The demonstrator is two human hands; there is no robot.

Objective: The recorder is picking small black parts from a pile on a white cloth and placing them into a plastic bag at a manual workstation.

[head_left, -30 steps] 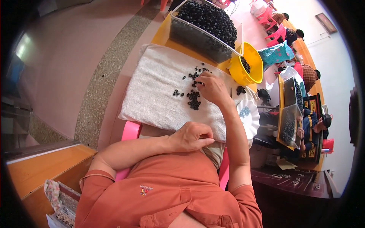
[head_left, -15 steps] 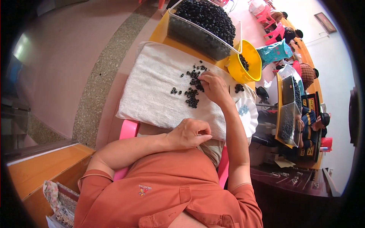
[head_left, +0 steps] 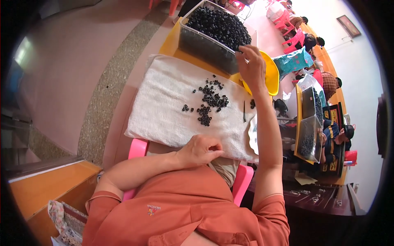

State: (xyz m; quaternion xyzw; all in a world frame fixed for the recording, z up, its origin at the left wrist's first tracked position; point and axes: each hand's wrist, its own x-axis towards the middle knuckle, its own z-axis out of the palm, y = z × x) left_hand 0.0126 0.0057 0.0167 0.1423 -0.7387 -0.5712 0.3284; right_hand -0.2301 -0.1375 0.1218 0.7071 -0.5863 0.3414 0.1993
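Worker's right hand (head_left: 252,67) is at the clear tub's (head_left: 207,48) corner, fingers drawn narrow, any hold unclear; loose black beads (head_left: 215,99) lie left of it, nearer the body, on white towel (head_left: 162,104), probably best handled with light fingertip pinches.

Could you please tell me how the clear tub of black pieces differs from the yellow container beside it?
The clear tub is see-through, while the yellow container is solid in colour. The clear tub is boxy with straight sides; the yellow container has a curved rim. The clear tub looks clearly larger than the yellow container. The right hand hides much of the yellow container but little of the clear tub. Both are open at the top.
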